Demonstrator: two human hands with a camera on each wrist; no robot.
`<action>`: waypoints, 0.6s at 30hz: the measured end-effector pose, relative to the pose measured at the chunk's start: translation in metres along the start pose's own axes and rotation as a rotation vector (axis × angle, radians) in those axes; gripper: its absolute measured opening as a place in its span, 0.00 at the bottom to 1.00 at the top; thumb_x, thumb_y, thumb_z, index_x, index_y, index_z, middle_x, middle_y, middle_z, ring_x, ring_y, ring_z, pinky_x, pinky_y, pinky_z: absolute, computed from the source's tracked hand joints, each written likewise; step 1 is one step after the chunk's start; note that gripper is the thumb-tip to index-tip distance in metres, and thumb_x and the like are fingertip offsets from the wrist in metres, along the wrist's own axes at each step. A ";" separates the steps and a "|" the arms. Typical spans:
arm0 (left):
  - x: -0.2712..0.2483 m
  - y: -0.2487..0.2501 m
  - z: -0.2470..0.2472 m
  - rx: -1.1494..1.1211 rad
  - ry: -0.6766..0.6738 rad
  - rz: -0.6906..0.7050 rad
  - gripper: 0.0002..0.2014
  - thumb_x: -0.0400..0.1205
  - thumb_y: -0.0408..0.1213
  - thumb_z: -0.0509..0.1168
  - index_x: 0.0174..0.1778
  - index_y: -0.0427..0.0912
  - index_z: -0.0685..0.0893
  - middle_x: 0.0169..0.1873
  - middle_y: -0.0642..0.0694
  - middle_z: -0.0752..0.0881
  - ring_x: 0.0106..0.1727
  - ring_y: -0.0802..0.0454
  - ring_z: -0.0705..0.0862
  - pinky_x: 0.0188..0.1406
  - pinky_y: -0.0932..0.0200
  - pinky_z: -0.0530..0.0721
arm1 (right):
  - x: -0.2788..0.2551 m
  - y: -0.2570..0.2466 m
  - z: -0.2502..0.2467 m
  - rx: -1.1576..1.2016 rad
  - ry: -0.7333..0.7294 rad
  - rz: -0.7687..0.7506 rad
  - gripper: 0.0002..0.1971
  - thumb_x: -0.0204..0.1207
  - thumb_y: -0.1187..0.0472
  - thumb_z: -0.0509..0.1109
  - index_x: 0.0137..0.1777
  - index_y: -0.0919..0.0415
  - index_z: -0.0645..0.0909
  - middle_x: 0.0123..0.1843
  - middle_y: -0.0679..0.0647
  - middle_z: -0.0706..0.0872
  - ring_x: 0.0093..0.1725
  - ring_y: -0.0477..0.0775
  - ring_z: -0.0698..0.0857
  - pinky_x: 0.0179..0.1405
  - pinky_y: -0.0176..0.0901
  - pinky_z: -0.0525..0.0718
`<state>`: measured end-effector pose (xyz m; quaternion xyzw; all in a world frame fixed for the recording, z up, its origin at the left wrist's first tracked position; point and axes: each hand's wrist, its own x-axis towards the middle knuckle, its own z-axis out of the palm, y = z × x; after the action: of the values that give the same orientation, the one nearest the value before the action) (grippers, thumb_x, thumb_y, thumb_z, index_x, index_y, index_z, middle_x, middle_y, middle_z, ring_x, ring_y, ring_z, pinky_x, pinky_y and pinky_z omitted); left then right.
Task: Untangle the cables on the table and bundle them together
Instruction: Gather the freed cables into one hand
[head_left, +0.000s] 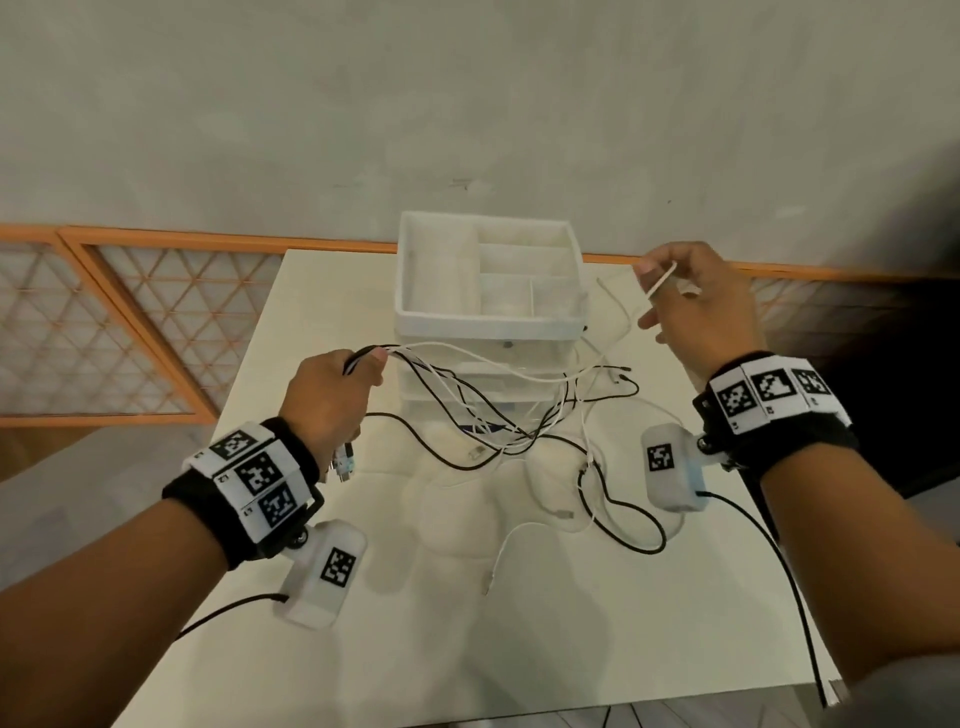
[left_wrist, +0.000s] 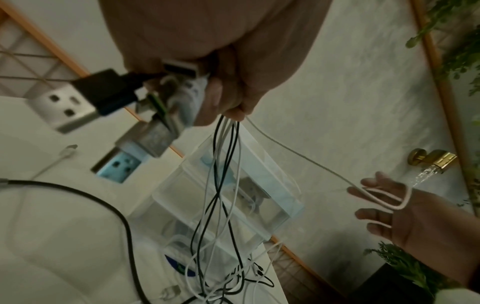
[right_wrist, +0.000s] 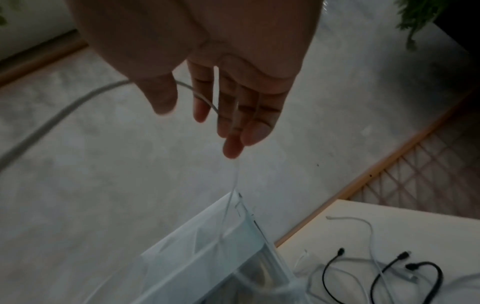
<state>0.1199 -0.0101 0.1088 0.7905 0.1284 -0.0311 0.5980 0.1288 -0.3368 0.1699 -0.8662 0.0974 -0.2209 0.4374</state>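
My left hand (head_left: 337, 384) (left_wrist: 233, 82) is raised over the table and grips a bunch of black and white cables (head_left: 467, 405) (left_wrist: 221, 185). Their USB plugs (head_left: 343, 462) (left_wrist: 103, 96) stick out below the fist. The strands hang into a tangle (head_left: 519, 436) on the table. One white cable (head_left: 660, 286) (left_wrist: 298, 158) (right_wrist: 233, 181) runs from that fist to my right hand (head_left: 691, 306) (left_wrist: 384, 205) (right_wrist: 233, 102). It is looped round that hand's straight, spread fingers, with the thumb apart from it.
A white compartment tray on clear stacked drawers (head_left: 488, 327) (left_wrist: 233, 205) (right_wrist: 207, 257) stands at the back of the white table (head_left: 467, 649). Loose black (head_left: 623, 519) and white (head_left: 509, 540) cable ends lie in front of it. An orange lattice rail runs behind.
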 end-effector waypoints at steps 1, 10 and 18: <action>0.000 0.001 0.000 0.006 -0.010 0.002 0.18 0.86 0.48 0.64 0.38 0.37 0.81 0.21 0.47 0.66 0.17 0.53 0.62 0.21 0.62 0.65 | 0.007 0.005 0.002 -0.020 -0.018 0.045 0.15 0.78 0.40 0.69 0.55 0.48 0.80 0.58 0.47 0.87 0.34 0.52 0.91 0.36 0.47 0.88; -0.001 0.012 -0.007 -0.007 -0.073 0.003 0.16 0.87 0.44 0.64 0.39 0.36 0.81 0.23 0.46 0.68 0.20 0.51 0.62 0.18 0.63 0.64 | 0.054 0.030 0.007 0.066 0.000 0.233 0.18 0.79 0.50 0.70 0.67 0.51 0.74 0.66 0.52 0.84 0.34 0.52 0.90 0.28 0.44 0.85; -0.007 0.032 0.006 0.056 -0.205 0.211 0.13 0.87 0.43 0.64 0.39 0.42 0.85 0.17 0.57 0.69 0.18 0.57 0.65 0.21 0.61 0.67 | 0.011 0.037 0.021 -0.344 -0.453 0.142 0.36 0.72 0.63 0.75 0.77 0.39 0.69 0.57 0.52 0.86 0.45 0.49 0.85 0.49 0.46 0.85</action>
<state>0.1218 -0.0252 0.1388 0.8087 -0.0180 -0.0521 0.5857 0.1495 -0.3479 0.1332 -0.9459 0.0937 0.0291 0.3093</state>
